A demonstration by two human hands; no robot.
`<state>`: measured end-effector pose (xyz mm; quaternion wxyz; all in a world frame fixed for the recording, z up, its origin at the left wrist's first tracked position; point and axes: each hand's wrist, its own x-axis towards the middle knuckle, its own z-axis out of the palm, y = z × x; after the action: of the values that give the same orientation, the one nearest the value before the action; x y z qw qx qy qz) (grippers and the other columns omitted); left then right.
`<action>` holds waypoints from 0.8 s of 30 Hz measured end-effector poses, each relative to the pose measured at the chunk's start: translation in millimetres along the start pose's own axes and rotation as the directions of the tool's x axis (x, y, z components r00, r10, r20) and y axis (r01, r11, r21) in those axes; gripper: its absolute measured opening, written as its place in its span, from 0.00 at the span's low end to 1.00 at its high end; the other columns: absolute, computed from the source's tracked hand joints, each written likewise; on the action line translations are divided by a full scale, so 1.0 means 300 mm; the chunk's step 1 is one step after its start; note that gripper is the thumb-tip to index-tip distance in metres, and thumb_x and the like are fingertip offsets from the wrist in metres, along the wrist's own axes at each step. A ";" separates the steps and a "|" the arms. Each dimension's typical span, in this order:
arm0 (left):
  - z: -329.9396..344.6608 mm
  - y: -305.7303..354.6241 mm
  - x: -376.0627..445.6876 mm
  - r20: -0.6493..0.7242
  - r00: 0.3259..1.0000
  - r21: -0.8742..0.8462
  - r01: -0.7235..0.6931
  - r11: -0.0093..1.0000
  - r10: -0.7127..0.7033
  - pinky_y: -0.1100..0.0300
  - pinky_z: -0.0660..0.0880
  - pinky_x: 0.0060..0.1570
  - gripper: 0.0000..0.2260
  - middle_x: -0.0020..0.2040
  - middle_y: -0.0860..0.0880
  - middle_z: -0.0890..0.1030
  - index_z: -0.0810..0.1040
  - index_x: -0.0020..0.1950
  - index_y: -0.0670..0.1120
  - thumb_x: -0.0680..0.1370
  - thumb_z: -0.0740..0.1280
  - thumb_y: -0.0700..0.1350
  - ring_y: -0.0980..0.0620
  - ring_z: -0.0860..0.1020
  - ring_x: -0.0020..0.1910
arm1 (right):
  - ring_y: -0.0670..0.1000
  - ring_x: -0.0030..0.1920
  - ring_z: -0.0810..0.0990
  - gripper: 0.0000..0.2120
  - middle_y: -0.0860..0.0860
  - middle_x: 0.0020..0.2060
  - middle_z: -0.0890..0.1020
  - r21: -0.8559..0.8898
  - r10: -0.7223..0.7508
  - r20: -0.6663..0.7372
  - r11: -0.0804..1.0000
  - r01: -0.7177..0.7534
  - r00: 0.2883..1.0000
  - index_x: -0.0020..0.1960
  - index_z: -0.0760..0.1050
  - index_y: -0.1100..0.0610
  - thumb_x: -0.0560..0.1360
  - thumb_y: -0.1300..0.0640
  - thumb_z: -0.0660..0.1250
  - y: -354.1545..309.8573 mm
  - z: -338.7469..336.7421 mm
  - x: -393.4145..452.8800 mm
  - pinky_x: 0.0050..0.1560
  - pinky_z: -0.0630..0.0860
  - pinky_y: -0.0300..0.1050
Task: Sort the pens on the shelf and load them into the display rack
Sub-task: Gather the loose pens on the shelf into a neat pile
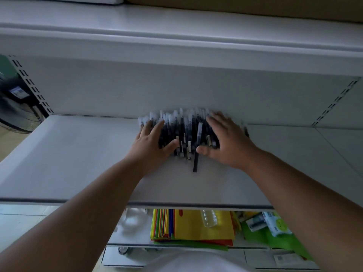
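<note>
Seen from above at the back of a flat white metal shelf (78, 154): a heap of dark-barrelled pens with clear frosted caps (184, 132), bunched against the pale rear panel (137, 91), most lying roughly parallel with caps toward the panel. Flanked on both sides by bare hands. Left hand (151, 142) laid flat at the heap's left edge, fingers straight and spread, tips on the outermost caps, thumb stretched rightward across the near ends of the barrels; nothing gripped. Right hand (225, 138) likewise flat at the right edge, fingers extended over the pens toward the panel, thumb pointed leftward along the near ends; nothing gripped either. Thumbs close together but apart, with a gap between. Poking out through that gap toward the shelf's front edge: one single long dark pen (196, 154), lying on top of the others and reaching past them. A few pens just visible beyond the right hand's outer side, blurred.

No display rack recognisable anywhere in view.

Overhead, the underside of a second white shelf (176, 42). At both sides, slotted white uprights (33, 85). Far left, part of a dark wire-guarded fan (17, 114). Below the front edge, on a lower level: a stack of bright coloured paper sheets in yellow, green, orange and blue (196, 226), with a clear plastic bottle (209, 217) lying on it, and small packaged goods (269, 222) on green sheets to the right, print too small to read.
</note>
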<state>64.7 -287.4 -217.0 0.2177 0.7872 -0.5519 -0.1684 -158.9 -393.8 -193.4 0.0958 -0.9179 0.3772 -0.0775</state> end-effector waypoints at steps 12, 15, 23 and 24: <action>-0.006 -0.031 -0.022 0.111 0.986 0.083 -0.135 0.987 0.125 0.42 0.51 0.76 0.59 0.81 0.51 0.39 0.44 0.80 0.61 0.54 0.60 0.82 0.46 0.37 0.79 | 0.47 0.78 0.37 0.50 0.50 0.79 0.40 -0.184 -0.206 0.154 0.955 0.233 0.966 0.80 0.40 0.54 0.69 0.23 0.37 -0.071 0.028 0.052 0.77 0.38 0.46; -0.002 -0.026 -0.021 0.111 0.984 0.121 -0.150 0.981 0.137 0.42 0.49 0.75 0.56 0.81 0.50 0.38 0.43 0.80 0.58 0.61 0.63 0.78 0.46 0.35 0.78 | 0.47 0.78 0.40 0.48 0.49 0.80 0.46 -0.104 -0.142 0.126 0.982 0.155 0.982 0.80 0.42 0.55 0.70 0.27 0.27 -0.081 0.019 0.087 0.76 0.37 0.42; 0.031 0.009 -0.062 0.010 0.921 0.330 -0.371 0.868 0.390 0.46 0.38 0.77 0.55 0.81 0.45 0.40 0.42 0.81 0.50 0.66 0.59 0.78 0.46 0.35 0.78 | 0.51 0.79 0.49 0.35 0.54 0.79 0.56 -0.048 -0.026 -0.128 0.999 0.020 0.991 0.79 0.55 0.59 0.80 0.38 0.46 -0.107 0.056 0.044 0.78 0.46 0.46; 0.035 0.012 -0.064 0.023 0.919 0.339 -0.377 0.862 0.393 0.46 0.38 0.77 0.54 0.81 0.45 0.40 0.41 0.81 0.50 0.66 0.58 0.78 0.46 0.35 0.78 | 0.51 0.79 0.51 0.34 0.54 0.78 0.57 -0.020 -0.003 -0.157 1.000 0.000 0.988 0.79 0.56 0.59 0.81 0.39 0.47 -0.106 0.066 0.021 0.78 0.48 0.47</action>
<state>49.9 -272.2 -223.6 0.1220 0.6902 -0.7132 -0.0059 -128.8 -373.8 -204.7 0.0566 -0.9101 0.3836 -0.1458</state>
